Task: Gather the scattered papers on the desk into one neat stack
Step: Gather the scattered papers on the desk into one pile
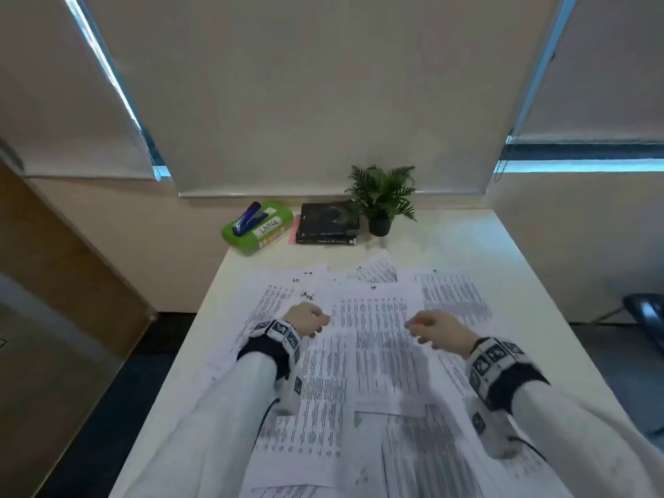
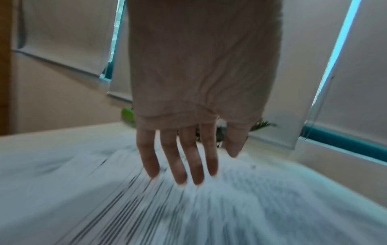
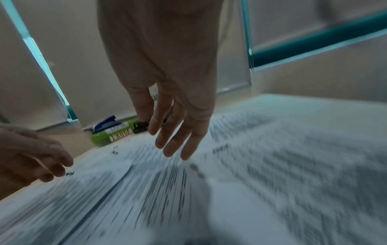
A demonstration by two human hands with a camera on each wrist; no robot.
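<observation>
Several printed papers [image 1: 373, 339] lie scattered and overlapping across the white desk [image 1: 510, 246], from its middle to the near edge. My left hand [image 1: 312, 319] hovers over the left sheets with its fingers loosely spread and nothing in them; the left wrist view shows the left hand [image 2: 184, 164] just above the blurred papers [image 2: 209, 207]. My right hand [image 1: 422, 327] hangs over the middle sheet, fingers relaxed and empty. In the right wrist view the right hand [image 3: 173, 137] is above the papers [image 3: 251, 182], with the left hand [image 3: 41, 159] at the left edge.
At the back of the desk sit a green box [image 1: 257, 228] labelled LARGE with a blue stapler [image 1: 246, 217] on top, two stacked dark books [image 1: 328, 224] and a small potted plant [image 1: 382, 199]. Bare desk shows at the back right. A dark chair [image 1: 646, 314] stands at right.
</observation>
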